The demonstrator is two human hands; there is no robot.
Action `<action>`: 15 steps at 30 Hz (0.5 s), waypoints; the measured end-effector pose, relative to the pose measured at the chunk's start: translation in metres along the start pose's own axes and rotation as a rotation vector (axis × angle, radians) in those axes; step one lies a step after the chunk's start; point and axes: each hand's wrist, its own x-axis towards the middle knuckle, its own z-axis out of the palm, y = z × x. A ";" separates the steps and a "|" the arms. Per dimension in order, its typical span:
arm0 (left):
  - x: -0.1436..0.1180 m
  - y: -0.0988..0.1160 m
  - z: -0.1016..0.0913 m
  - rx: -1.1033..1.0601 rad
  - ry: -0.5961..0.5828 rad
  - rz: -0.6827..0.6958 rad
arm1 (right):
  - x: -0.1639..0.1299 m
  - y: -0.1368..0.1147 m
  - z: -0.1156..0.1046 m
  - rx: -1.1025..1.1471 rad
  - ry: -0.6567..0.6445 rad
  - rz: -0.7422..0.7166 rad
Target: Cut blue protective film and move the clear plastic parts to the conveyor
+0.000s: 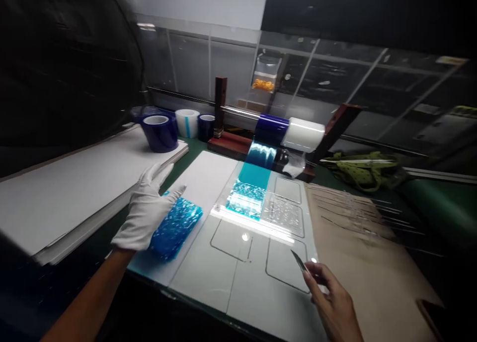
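My left hand wears a white glove, its fingers spread and thumb apart. It is at the left edge of a shiny blue film-covered piece; whether it touches the piece or hovers over it I cannot tell. My right hand is bare and pinches a thin pointed knife blade, tip up and leftward, over the right side of a pale work surface marked with dark rounded outlines. Farther back, a strip of blue film runs down from a blue roll onto that surface, its near end crinkled and glossy.
A clear roll shares the bar with the blue one, between dark red posts. Loose tape rolls stand back left by a white board stack. At right are brown board, thin clear strips and a green bag.
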 end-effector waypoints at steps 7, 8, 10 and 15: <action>-0.042 0.074 0.152 0.122 -0.643 0.595 | 0.055 0.017 -0.013 -0.424 0.185 -0.059; -0.046 0.082 0.175 0.139 -0.732 0.645 | 0.061 0.019 -0.014 -0.434 0.193 -0.051; -0.050 0.094 0.215 0.159 -0.824 0.712 | 0.071 0.021 -0.014 -0.455 0.196 -0.048; -0.048 0.104 0.265 0.172 -0.835 0.789 | 0.090 0.021 -0.007 -0.453 0.196 -0.055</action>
